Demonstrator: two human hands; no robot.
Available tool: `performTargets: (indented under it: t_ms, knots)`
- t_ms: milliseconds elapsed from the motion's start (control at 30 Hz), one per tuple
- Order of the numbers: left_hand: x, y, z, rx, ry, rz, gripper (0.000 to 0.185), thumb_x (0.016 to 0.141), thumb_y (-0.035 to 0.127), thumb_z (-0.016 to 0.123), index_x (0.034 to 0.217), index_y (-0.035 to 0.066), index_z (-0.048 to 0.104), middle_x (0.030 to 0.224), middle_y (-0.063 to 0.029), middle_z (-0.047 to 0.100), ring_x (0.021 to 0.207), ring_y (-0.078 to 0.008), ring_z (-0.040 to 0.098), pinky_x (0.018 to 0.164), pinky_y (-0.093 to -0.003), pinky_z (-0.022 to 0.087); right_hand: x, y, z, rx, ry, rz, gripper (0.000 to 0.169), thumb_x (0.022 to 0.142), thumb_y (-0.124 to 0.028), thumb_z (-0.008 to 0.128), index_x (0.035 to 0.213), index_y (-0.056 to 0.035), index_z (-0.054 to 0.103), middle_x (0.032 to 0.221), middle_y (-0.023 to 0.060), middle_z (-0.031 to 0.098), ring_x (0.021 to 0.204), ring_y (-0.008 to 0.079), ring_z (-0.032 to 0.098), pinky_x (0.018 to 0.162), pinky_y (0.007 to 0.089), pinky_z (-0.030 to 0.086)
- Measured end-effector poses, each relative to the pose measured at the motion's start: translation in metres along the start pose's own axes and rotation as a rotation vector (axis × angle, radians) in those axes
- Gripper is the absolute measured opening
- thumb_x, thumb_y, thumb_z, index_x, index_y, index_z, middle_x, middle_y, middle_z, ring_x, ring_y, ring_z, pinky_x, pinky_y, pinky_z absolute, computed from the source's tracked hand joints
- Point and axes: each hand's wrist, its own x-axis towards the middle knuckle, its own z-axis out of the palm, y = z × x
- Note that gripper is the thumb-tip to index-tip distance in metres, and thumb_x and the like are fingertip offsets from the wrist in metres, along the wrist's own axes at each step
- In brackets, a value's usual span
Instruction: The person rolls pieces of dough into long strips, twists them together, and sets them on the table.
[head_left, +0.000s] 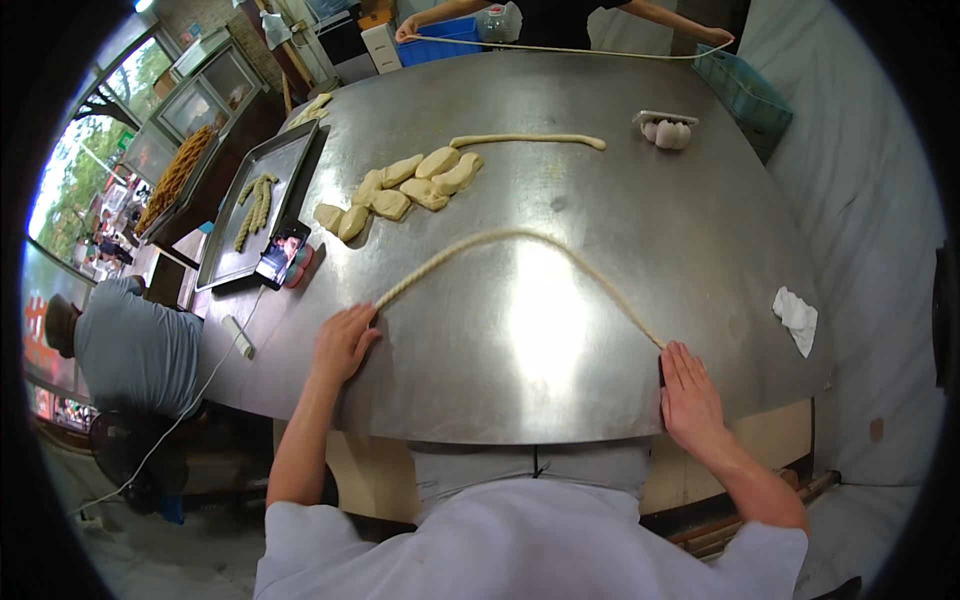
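Observation:
A long, thin rope of dough (517, 234) arches across the steel table (457, 375), its surface twisted like a cord. My left hand (346, 341) rests flat at its left end, fingers together and palm down. At the other end my right hand (686, 390) lies with its fingers extended over the dough. Both ends are partly hidden under the hands. Beyond the arch, several pale dough pieces (390, 204) lie in a cluster. A thicker dough strip (529, 140) lies straight behind them.
A metal tray (217, 247) with twisted dough stands at left, beside a propped phone (283, 255) with a cable. White cloth (795, 319) lies at right; a white object with rounded lobes (666, 133) stands farther back. Across the table a person (555, 22) stretches another dough rope. Another person (139, 345) is at left.

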Motion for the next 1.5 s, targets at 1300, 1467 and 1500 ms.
performTargets:
  t_ms: [1300, 1467, 1500]
  knots:
    - [-0.056, 0.007, -0.113, 0.301, 0.097, -0.073, 0.013, 0.084, 0.012, 0.085, 0.097, 0.013, 0.081, 0.087, -0.0029, 0.073, 0.084, -0.0274, 0.068, 0.073, -0.0422, 0.056, 0.160, 0.073, -0.121, 1.199, -0.366, 0.182, 0.017, 0.106, -0.020, 0.067, 0.107, -0.0062, 0.076, 0.082, -0.0003, 0.070, 0.072, 0.0102, 0.061, 0.065, 0.0298, 0.047]
    - [-0.037, -0.027, -0.068, 0.414, 0.198, -0.174, 0.015, 0.085, 0.018, 0.087, 0.098, 0.014, 0.083, 0.087, -0.0030, 0.073, 0.091, -0.0292, 0.067, 0.085, -0.0446, 0.054, 0.123, 0.181, -0.070, 0.946, -0.110, 0.478, 0.028, 0.111, -0.020, 0.062, 0.128, -0.0029, 0.076, 0.088, -0.0019, 0.069, 0.081, 0.0075, 0.061, 0.074, 0.0269, 0.048]
    - [-0.017, -0.028, -0.056, 0.396, 0.239, -0.241, 0.016, 0.085, 0.020, 0.087, 0.099, 0.014, 0.084, 0.091, -0.0027, 0.076, 0.095, -0.0296, 0.068, 0.091, -0.0456, 0.054, 0.132, 0.170, -0.076, 1.056, 0.104, 0.407, 0.031, 0.111, -0.020, 0.061, 0.133, -0.0019, 0.075, 0.090, -0.0011, 0.069, 0.083, 0.0082, 0.061, 0.078, 0.0274, 0.050]
